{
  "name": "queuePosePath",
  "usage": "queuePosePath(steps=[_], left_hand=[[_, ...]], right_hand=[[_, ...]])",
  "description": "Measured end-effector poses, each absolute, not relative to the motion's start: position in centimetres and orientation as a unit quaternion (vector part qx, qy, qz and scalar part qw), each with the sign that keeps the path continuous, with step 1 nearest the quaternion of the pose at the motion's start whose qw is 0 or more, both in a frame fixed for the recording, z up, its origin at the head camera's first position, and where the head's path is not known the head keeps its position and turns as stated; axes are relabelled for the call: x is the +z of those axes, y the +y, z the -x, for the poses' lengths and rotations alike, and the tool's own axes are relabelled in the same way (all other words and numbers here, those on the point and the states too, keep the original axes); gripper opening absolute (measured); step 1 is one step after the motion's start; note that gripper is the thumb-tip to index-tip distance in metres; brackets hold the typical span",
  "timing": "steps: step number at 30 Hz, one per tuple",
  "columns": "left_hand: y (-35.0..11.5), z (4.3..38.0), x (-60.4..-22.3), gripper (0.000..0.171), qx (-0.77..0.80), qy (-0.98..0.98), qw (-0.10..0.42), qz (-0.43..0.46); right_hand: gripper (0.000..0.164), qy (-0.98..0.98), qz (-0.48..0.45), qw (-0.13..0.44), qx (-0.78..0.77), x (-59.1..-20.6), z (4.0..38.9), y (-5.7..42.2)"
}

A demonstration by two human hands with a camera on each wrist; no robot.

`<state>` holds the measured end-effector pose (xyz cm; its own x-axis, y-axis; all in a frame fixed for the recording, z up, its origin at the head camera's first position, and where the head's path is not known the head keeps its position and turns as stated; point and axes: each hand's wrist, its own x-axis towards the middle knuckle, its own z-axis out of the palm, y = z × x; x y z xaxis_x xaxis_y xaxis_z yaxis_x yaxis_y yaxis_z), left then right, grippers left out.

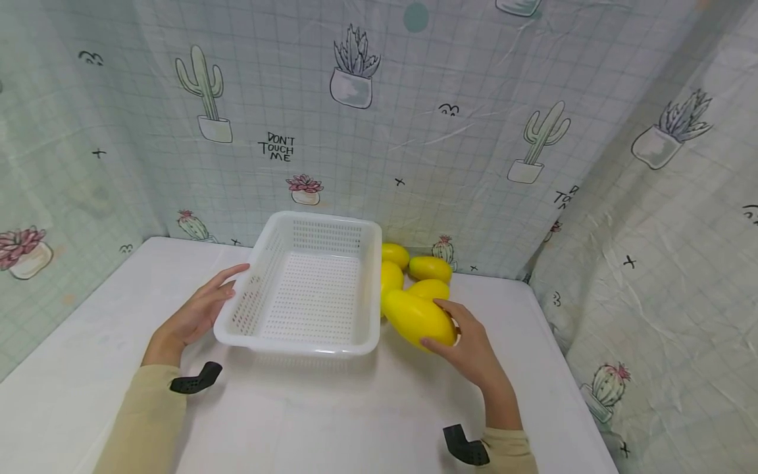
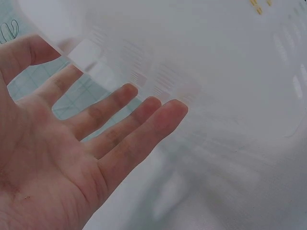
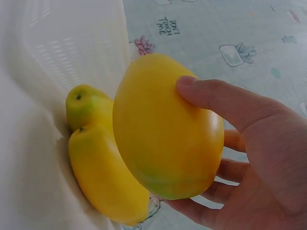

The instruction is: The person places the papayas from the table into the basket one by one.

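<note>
A white perforated plastic basket (image 1: pixel 310 296) stands on the table, with no fruit inside it. At its left side is my left hand (image 1: pixel 198 313), fingers nearly straight and fingertips right at the basket wall (image 2: pixel 230 62). My right hand (image 1: pixel 470 342) grips a large yellow mango (image 1: pixel 417 319) between thumb and fingers, just right of the basket. In the right wrist view the held mango (image 3: pixel 165 129) shows a greenish patch at its lower end. Several other yellow mangoes (image 1: pixel 430 268) lie behind it, partly hidden by the basket and the held one.
The white table (image 1: pixel 331 415) is backed by a cloth curtain (image 1: pixel 414 145) printed with cacti, which also hangs at both sides. Each wrist wears a beige sleeve with a black device beside it, such as the left black piece (image 1: pixel 195 380).
</note>
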<state>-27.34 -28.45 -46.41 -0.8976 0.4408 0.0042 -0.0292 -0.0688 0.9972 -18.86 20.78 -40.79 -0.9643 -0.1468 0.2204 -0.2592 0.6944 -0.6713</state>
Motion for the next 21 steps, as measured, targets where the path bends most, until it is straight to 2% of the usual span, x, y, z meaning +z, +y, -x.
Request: queuePosePath(steps=[21], left_hand=[[-28.24,27.14,-46.21,0.05,0.712,0.67,0.162,-0.135]], right_hand=[[0.068,-0.913,-0.127,0.097,0.375,-39.86,19.1,20.5]])
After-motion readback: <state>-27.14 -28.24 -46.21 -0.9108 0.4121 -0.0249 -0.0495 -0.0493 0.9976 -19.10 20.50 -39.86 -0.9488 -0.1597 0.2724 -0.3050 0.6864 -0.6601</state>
